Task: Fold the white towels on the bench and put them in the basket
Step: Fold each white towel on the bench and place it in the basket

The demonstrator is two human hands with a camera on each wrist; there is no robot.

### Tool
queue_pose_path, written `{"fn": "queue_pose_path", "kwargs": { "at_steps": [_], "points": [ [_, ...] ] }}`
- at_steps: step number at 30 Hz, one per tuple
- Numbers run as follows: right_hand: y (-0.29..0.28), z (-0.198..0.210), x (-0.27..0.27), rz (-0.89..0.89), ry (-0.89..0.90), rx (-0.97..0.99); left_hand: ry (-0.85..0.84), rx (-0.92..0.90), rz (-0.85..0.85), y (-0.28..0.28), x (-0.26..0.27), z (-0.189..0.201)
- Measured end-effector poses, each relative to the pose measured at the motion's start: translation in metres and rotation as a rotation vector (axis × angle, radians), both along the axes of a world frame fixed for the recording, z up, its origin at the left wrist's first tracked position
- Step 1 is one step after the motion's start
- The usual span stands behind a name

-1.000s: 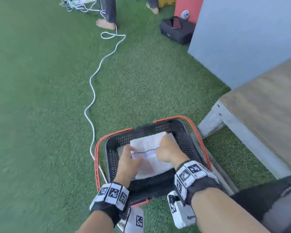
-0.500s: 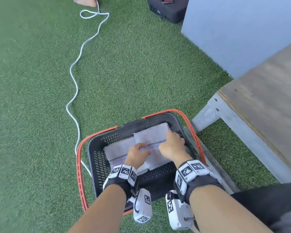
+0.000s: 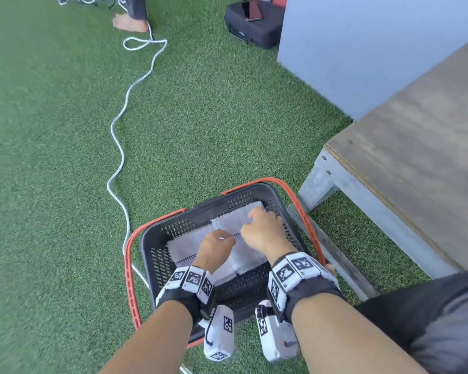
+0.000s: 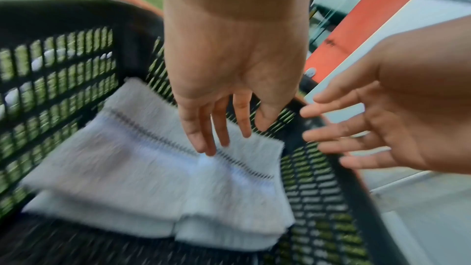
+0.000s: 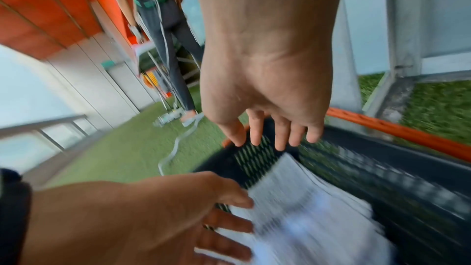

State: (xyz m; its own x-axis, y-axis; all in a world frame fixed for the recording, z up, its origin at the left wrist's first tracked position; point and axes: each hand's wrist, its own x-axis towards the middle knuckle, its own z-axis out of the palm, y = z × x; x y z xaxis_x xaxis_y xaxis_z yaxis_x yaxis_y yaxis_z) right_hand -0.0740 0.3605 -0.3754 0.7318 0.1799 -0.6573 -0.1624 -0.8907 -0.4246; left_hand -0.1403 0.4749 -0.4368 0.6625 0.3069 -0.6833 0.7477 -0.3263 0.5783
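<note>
Here, fingers (image 4: 203, 132) of the left hand (image 3: 216, 248) hang loose and straight, tips just at the towels (image 4: 153, 178), gripping nothing. The right hand (image 3: 262, 230), also spread and empty, is above the stack's far right corner. Towels lie folded inside the basket (image 3: 157, 265), little room around them; the table (image 3: 416, 147) is right of it.

basket (image 3: 262, 288) sat on grass (image 3: 200, 117), left of bench (image 3: 416, 157) | folded towels (image 3: 227, 225) lay inside basket | left hand (image 3: 216, 248) and right hand (image 3: 264, 230) side by side over towels | cable (image 3: 119, 147) ran along grass left of and behind basket | case (image 3: 254, 31) far behind, beside wall (image 3: 362, 49)
</note>
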Motion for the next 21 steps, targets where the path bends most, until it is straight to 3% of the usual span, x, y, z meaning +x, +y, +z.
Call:
{"fn": "queue_pose_path", "kwargs": {
  "at_steps": [4,7,11,16,21],
  "points": [
    [0.019,0.063,0.012,-0.128,-0.139,0.324,-0.118,0.000,-0.066,0.005,0.014,0.053],
    [0.021,0.145,0.021,-0.214,-0.296,0.600,-0.214,0.026,-0.181,0.002,0.030,0.116],
    [-0.017,0.254,0.022,-0.314,-0.479,0.821,-0.421,0.093,-0.316,-0.022,0.064,0.214],
    [-0.118,0.329,0.007,-0.466,-0.720,0.806,-0.704,0.051,-0.458,-0.102,0.093,0.317],
    [-0.257,0.339,-0.041,-0.627,-0.801,0.617,-0.856,-0.002,-0.773,-0.216,0.083,0.376]
  ]
}}
